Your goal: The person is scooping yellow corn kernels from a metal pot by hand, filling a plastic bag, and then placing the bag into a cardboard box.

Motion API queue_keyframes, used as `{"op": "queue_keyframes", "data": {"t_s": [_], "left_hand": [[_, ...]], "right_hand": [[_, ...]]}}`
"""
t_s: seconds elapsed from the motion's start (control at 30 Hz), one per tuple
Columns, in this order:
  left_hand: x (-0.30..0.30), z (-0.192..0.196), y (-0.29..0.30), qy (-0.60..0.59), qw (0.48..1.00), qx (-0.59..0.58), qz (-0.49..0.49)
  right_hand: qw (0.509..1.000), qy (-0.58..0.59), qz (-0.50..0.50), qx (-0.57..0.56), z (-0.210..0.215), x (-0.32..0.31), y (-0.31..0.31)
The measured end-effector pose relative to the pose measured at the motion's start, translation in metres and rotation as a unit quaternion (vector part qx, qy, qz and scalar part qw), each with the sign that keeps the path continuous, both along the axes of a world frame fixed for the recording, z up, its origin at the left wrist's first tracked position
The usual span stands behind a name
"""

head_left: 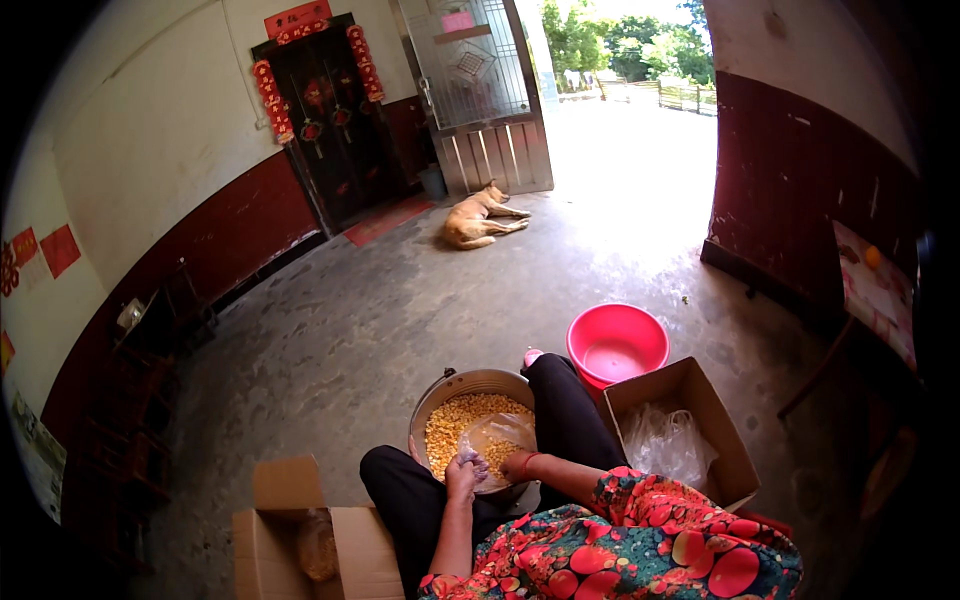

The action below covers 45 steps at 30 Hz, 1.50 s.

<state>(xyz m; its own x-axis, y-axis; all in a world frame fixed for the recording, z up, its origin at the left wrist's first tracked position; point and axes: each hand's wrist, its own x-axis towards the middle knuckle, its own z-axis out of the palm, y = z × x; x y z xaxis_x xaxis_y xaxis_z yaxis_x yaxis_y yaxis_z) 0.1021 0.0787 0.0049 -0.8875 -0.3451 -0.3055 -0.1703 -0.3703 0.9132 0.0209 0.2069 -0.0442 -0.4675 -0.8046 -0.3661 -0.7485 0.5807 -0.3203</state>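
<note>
Between my knees stands a round metal bucket [418, 415] with yellow corn kernels [465, 420] in it. My left hand [464, 474] is closed on the gathered edge of a clear plastic bag [512, 430], which lies over the kernels inside the bucket. My right hand [517, 465] is close beside it, low in the bucket at the bag and kernels. Its fingers are hidden, so whether it grips anything does not show.
At my left an open cardboard box [365, 550] holds a filled bag [317, 548]. On my right another cardboard box [735, 440] contains clear plastic bags [668, 440], beside a pink basin [618, 340]. A dog [478, 216] lies near the open door [490, 100]. A table [880, 300] stands far right.
</note>
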Motion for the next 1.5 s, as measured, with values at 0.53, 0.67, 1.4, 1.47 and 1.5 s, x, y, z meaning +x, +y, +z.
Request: {"op": "queue_keyframes", "data": {"t_s": [0.53, 0.67, 1.4, 1.47, 1.5], "left_hand": [[0.000, 0.003, -0.004, -0.009, 1.000, -0.017, -0.020], [0.001, 0.005, 0.002, 0.022, 0.998, -0.064, -0.018], [-0.004, -0.017, 0.000, 0.023, 0.984, -0.162, -0.066], [-0.004, -0.017, 0.000, 0.029, 0.985, -0.152, -0.076], [-0.004, -0.018, 0.000, 0.031, 0.985, -0.147, -0.080]], "right_hand": [[1.000, -0.002, -0.005, 0.016, 0.012, 0.004, -0.001], [1.000, -0.004, -0.002, 0.011, 0.012, 0.005, -0.001], [0.999, -0.028, -0.011, 0.042, 0.026, 0.007, -0.002], [0.999, -0.026, -0.016, 0.040, 0.023, 0.006, -0.002], [0.999, -0.026, -0.018, 0.038, 0.021, 0.005, -0.002]]}}
